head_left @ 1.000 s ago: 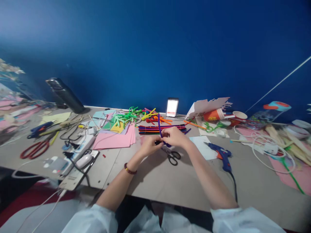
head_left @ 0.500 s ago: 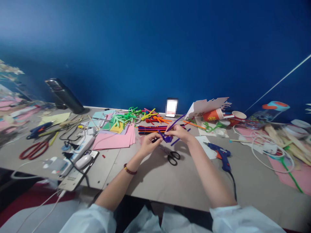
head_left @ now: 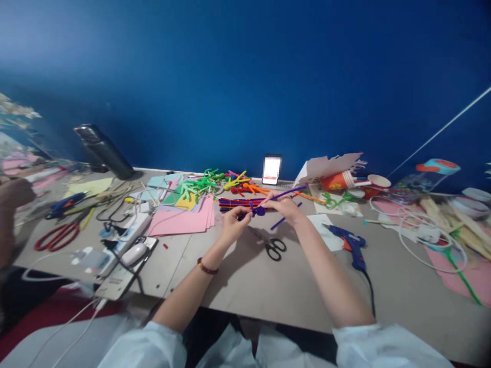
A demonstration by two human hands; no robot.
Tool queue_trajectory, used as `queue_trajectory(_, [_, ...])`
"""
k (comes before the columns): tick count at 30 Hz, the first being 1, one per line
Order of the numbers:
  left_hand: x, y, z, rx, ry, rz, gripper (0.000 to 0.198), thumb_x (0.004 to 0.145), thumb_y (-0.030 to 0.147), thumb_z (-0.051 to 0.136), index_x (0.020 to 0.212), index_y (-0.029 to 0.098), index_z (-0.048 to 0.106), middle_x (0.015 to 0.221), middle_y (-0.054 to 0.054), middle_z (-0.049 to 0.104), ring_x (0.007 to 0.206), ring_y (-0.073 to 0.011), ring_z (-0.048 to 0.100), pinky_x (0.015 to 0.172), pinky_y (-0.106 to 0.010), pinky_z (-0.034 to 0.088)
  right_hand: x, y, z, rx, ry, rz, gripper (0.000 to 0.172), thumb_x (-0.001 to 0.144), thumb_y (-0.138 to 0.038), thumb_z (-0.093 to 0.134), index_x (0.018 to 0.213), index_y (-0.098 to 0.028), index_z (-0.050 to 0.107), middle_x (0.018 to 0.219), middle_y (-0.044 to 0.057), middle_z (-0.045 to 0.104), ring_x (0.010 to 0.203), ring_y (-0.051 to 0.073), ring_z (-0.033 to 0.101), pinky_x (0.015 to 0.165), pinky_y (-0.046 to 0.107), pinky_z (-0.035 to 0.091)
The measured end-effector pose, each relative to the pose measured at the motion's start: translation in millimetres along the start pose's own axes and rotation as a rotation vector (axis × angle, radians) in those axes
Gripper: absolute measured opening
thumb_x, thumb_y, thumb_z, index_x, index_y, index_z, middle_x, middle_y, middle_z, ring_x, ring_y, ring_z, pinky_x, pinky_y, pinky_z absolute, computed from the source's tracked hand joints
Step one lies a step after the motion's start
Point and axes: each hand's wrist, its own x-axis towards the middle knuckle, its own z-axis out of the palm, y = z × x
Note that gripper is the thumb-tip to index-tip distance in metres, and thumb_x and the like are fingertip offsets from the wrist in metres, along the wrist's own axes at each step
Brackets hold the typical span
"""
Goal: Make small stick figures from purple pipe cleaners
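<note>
Currently we log: left hand [head_left: 235, 226] and right hand [head_left: 283, 207], fingers closed, both pinching a purple pipe cleaner [head_left: 258, 210]; black-handled scissors [head_left: 273, 250] lie just below on the desk [head_left: 245, 291].

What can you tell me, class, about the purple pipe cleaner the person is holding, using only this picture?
The purple pipe cleaner is a thin, fuzzy-looking wire stem. It is wound into a small, dark clump near the middle of the hands, and one long straight end runs out to the right, almost level, above the table. The left hand and right hand both hold it up near the clump.
</note>
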Motion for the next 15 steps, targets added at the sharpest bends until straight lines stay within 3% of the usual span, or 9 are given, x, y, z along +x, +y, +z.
queue_trajectory(5, [-0.3,-1.1,1.7,-0.119,0.000,-0.094,0.021,0.066,0.035,0.070,0.067,0.016,0.062,0.053,0.004,0.052,0.047,-0.0068,0.043,0.047,-0.020,0.035,-8.2,-11.7,-0.1,-0.271,-0.052,-0.155,0.005,0.067,-0.021,0.066,0.065,-0.019,0.062,0.078,0.002,0.069,0.076,0.017,0.063,0.074,0.032,0.047])
queue_trajectory(11, [0.5,-3.0,1.8,-0.097,0.043,-0.072,0.021,0.066,0.035,0.070,0.068,0.015,0.062,0.055,0.003,0.054,0.048,-0.0072,0.043,0.047,-0.020,0.034,-18.2,-22.1,14.0,-0.742,-0.209,-0.596,0.006,0.073,-0.018,0.065,0.067,-0.019,0.065,0.085,0.005,0.062,0.086,0.019,0.057,0.080,0.034,0.043])
queue_trajectory(15, [-2.4,-4.0,2.2,0.013,0.017,0.004,0.016,0.068,0.031,0.066,0.069,0.015,0.062,0.061,0.000,0.059,0.054,-0.0098,0.049,0.052,-0.022,0.036,-19.8,-19.1,24.2,-0.888,-0.164,-0.636,0.011,0.074,-0.015,0.064,0.065,-0.021,0.067,0.092,0.005,0.060,0.095,0.022,0.053,0.088,0.041,0.038])
